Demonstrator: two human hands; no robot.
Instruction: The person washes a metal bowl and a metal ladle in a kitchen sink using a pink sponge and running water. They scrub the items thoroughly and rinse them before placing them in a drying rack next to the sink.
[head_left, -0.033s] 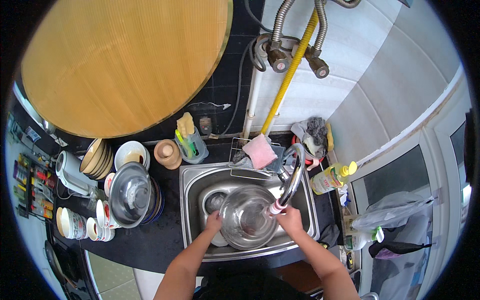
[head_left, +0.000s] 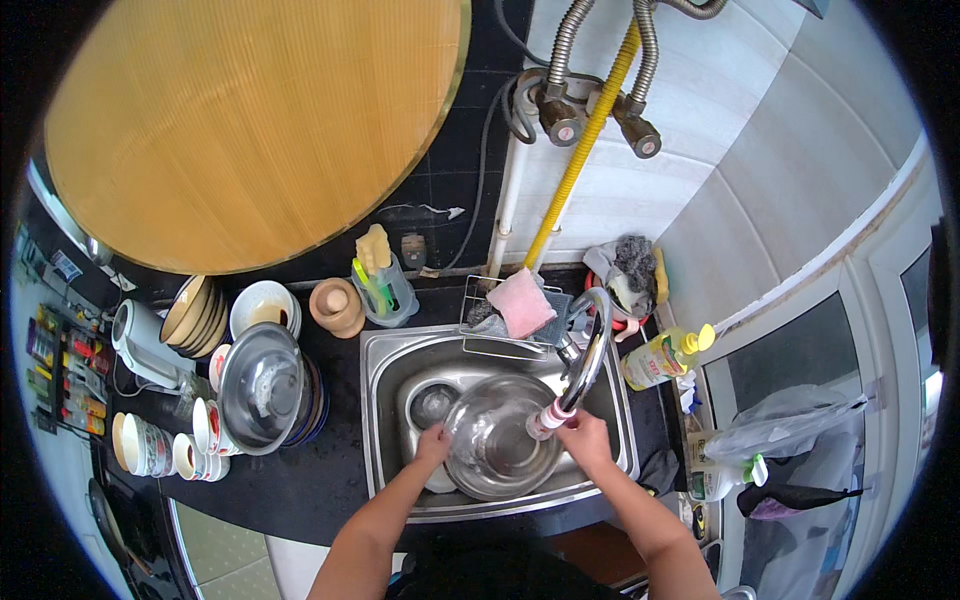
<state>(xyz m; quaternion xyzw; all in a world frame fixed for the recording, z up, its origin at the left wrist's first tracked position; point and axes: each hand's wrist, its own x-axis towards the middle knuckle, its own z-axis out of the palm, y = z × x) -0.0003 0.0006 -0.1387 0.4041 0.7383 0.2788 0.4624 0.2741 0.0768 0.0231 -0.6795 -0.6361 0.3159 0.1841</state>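
Steel sink, forearms angled inward, left hand clamped on bowl, right hand beside spout, grip unclear

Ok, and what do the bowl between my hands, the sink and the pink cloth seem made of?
Bowl: likely polished stainless steel; silvery grey with bright, curved reflections. Sink: probably stainless steel too, satin-looking, with a softer grey sheen. Pink cloth: seemingly soft textile, matt without glints, though a spongy material isn't ruled out.

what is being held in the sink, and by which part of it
The metal bowl, by its rim: left grip at its left side, right grip at its right, partly hidden by the faucet nozzle.
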